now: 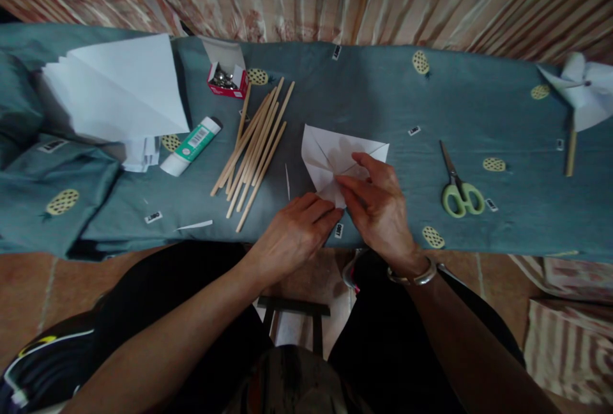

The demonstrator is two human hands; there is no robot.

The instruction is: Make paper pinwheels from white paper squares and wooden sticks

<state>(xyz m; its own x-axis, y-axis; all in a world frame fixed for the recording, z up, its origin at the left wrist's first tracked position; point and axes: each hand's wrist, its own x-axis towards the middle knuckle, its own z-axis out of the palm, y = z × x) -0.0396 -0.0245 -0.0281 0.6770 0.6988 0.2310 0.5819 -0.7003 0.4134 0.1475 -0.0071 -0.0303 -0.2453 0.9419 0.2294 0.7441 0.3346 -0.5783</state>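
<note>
A white paper square (320, 152) with cut or creased diagonal lines lies on the cloth in front of me, near the table's front edge. My left hand (301, 225) is closed on its near corner, the fingertips pressed together at the paper's edge. From the right, my right hand (378, 206) reaches over the sheet, with thumb and fingers bent in on the paper close to its centre. The fingers cover the right and near parts of the square, so those are hidden. A thin white paper sliver (288, 181) lies just left of the sheet.
Wooden sticks (256, 152) lie in a pile to the left. Beyond them are a glue stick (191, 145), an open red box of metal pins (227, 80) and stacked white paper (127, 88). Green-handled scissors (460, 193) and a finished paper pinwheel (587, 85) lie to the right.
</note>
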